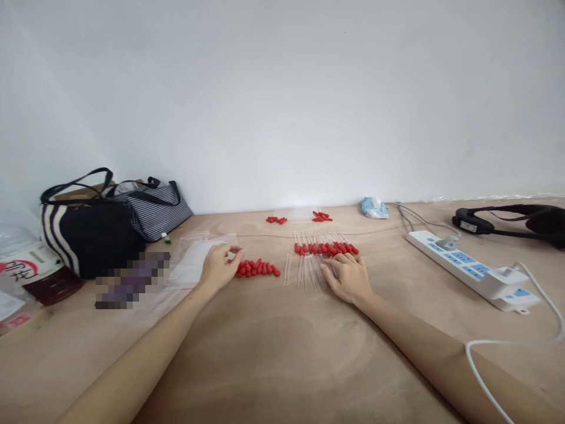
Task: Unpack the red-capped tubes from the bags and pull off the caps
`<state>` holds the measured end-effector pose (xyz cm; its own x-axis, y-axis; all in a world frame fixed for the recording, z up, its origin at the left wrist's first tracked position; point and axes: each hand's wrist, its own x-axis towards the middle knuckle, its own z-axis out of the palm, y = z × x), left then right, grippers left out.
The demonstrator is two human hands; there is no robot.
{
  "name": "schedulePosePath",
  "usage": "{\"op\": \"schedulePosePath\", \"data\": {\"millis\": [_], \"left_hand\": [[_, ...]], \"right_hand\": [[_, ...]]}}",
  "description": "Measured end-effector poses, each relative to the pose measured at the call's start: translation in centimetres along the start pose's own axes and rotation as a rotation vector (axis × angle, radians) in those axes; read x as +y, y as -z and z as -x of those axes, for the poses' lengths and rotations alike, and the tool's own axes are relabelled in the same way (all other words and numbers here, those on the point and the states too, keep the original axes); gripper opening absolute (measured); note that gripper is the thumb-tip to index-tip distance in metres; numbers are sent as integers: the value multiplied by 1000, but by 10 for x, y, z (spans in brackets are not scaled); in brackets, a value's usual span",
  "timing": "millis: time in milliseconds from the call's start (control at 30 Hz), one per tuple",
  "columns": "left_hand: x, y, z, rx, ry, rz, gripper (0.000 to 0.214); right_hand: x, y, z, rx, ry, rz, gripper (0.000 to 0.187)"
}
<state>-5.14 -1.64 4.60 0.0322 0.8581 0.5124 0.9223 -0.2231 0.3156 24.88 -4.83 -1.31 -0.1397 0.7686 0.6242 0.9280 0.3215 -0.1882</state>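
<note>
My left hand point(218, 265) is at the left end of a pile of small red plugs point(258, 268), thumb and forefinger pinched together. A bit of red shows between these fingertips, mostly covered by them. My right hand point(351, 275) rests at the right end of a row of thin clear sticks point(309, 271), its thumb and fingers apart and touching them. Just beyond lies a second row of clear sticks with red ends point(326, 248). Some of these ends are hidden behind my right fingers.
Clear plastic bags point(189, 262) lie left of my left hand. Farther back are more red pieces point(322, 217) and a blue-white packet point(374, 207). A power strip point(468, 265) with cables stands right; bags point(92, 235) and a bottle point(48, 271) stand left.
</note>
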Motion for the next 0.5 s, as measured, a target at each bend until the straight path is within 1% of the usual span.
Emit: {"op": "schedulePosePath", "data": {"millis": [33, 67, 133, 267, 400, 500], "left_hand": [[9, -3, -5, -60, -35, -27, 23], [19, -8, -11, -145, -53, -62, 22], [39, -21, -24, -216, -49, -81, 21], [71, -58, -47, -370, 49, -106, 26], [90, -92, -62, -451, 175, -134, 34], [97, -109, -68, -497, 252, -138, 32]], "right_hand": [[1, 1, 0, 12, -10, -6, 27], [1, 1, -1, 27, -21, -11, 28], [4, 3, -1, 57, -45, -23, 31], [11, 5, -2, 92, -95, -38, 34], [16, 5, -3, 81, -130, -43, 32], [16, 5, -3, 87, -134, -49, 30]]}}
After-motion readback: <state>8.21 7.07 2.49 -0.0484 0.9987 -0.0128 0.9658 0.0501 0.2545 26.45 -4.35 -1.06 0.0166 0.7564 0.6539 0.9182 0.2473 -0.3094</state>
